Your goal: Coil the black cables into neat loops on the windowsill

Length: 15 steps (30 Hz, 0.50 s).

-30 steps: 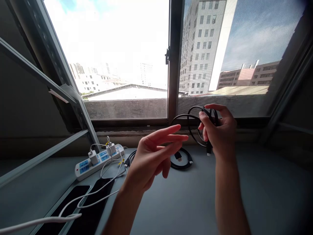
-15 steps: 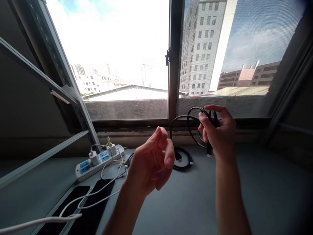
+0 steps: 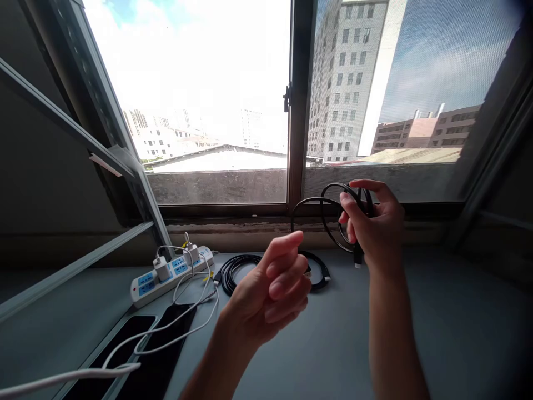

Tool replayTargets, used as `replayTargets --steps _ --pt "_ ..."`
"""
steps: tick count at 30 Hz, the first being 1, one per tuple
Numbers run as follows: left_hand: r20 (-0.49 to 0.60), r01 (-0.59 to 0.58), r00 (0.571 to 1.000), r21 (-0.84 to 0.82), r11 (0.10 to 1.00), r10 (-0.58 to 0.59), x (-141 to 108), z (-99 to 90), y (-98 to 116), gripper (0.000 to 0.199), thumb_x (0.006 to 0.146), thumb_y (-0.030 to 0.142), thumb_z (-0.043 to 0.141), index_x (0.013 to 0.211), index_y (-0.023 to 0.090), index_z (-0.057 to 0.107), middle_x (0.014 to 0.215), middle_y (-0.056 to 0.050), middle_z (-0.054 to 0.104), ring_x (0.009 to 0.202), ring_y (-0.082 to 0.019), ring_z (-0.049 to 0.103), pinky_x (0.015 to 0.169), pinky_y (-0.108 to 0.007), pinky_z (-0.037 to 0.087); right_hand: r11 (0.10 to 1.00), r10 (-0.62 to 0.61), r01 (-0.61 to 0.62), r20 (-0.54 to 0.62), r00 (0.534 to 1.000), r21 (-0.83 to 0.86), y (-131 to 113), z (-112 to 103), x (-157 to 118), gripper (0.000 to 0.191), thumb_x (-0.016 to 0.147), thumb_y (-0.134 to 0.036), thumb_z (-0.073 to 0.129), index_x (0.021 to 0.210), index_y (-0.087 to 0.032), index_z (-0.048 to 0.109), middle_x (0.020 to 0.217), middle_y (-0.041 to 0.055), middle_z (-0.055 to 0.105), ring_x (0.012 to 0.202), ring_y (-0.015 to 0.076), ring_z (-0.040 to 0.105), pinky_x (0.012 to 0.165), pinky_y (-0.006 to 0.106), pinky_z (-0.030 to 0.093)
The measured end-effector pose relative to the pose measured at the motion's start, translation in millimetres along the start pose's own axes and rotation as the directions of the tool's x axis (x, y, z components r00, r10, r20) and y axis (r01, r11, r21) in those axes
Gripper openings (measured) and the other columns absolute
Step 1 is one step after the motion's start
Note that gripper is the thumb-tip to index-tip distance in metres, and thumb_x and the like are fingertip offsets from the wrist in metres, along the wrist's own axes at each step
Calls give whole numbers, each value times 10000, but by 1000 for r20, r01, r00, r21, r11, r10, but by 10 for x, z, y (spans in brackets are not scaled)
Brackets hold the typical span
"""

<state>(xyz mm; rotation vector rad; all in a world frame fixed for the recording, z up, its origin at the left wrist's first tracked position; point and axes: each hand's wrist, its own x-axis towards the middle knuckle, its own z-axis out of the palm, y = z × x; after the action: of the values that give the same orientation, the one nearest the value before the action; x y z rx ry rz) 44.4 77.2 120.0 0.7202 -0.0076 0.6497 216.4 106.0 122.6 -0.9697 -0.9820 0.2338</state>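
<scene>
From where I stand, the right hand [image 3: 377, 228] holds the looped, round black cable [image 3: 366, 203] pinched between its fingers, to the right of the white power strip with blue sockets [image 3: 171, 277]. The left hand [image 3: 275, 294], nearer the strip, has its fingers half curled; whether they grip the strand disappearing by its thumb, I cannot tell. If the right fingers relax, loops could spring open. The strand might also catch the small black cable ring [image 3: 320, 260] on the grey worktop [image 3: 333, 333], being near it.
</scene>
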Motion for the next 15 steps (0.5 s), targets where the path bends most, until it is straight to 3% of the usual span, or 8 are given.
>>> replayTargets --steps 5,10,15 --pt "-123 -40 992 -7 999 38 25 12 -48 434 779 182 638 456 151 350 465 61 448 270 3 305 293 -130 210 1000 2 -1 11 1000 -11 0 -2 -6 271 702 -344 660 919 -204 577 409 -99 493 233 52 337 241 167 253" --pt "-144 -39 988 75 996 50 70 -24 -73 437 808 129 506 410 173 330 356 97 181 286 -13 192 316 -134 197 999 6 -4 48 999 -33 8 -1 -18 291 699 -341 665 940 -202 582 413 -98 499 227 51 334 240 167 268" --pt "-141 -108 979 261 959 148 103 -11 -125 449 832 107 459 438 177 256 348 92 176 296 -25 159 314 -173 101 998 -25 28 59 998 -60 5 -5 -45 301 691 -336 677 949 -206 594 418 -86 504 226 55 334 225 170 245"
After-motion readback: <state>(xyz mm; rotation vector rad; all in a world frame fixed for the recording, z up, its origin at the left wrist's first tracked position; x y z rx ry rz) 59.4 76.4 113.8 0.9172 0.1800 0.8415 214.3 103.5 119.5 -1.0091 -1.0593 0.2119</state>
